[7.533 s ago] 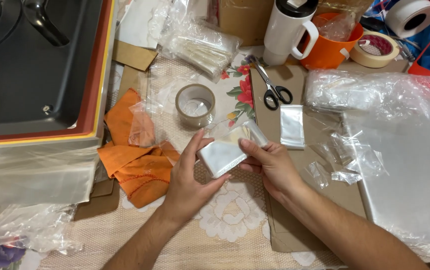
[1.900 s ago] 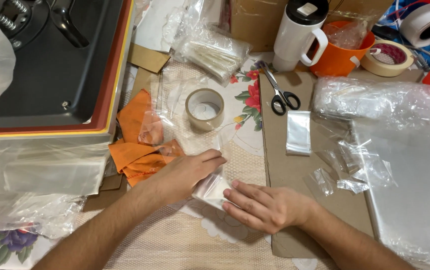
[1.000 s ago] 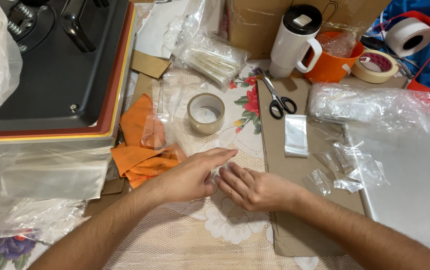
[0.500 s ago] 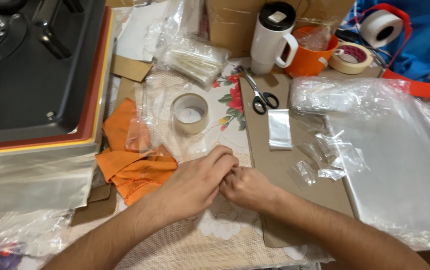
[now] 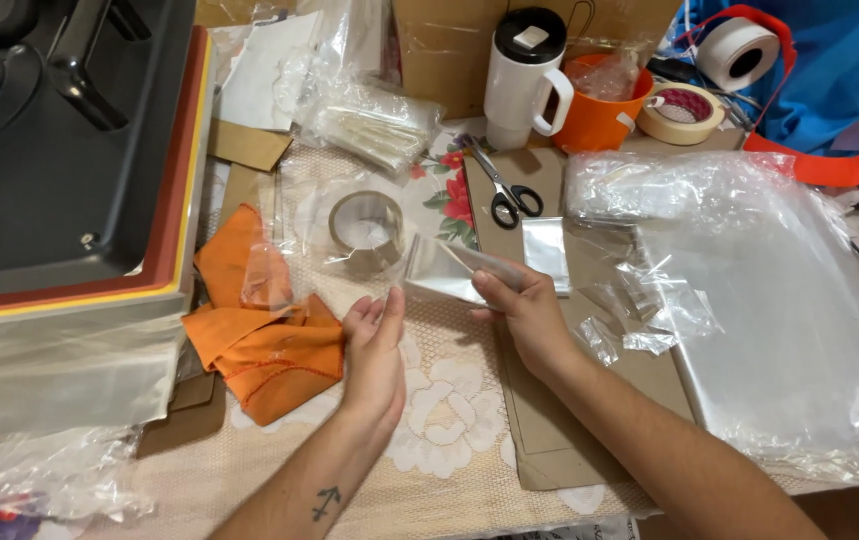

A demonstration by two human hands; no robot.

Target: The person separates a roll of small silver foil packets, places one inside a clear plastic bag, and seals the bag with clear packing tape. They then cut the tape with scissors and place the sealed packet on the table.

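Right hand (image 5: 528,318) pinches a small clear plastic bag (image 5: 445,272) at its right edge, thumb over fingers; the bag is lifted off the bench at 12 o'clock of the left hand (image 5: 375,352), which is spread, flat, holding nothing. Bag judged light, limp, slippery; best gripped at an edge. Its contents, if any, cannot be made out.

The left hand (image 5: 375,352) sits just left of the frame's centre, palm turned rightward, fingers straight and together, gripping nothing; its forearm runs down to the lower edge, a small dark mark near the wrist; the right hand (image 5: 522,312), centre frame, pinches with thumb and fingertips; its forearm slants to the lower right corner.
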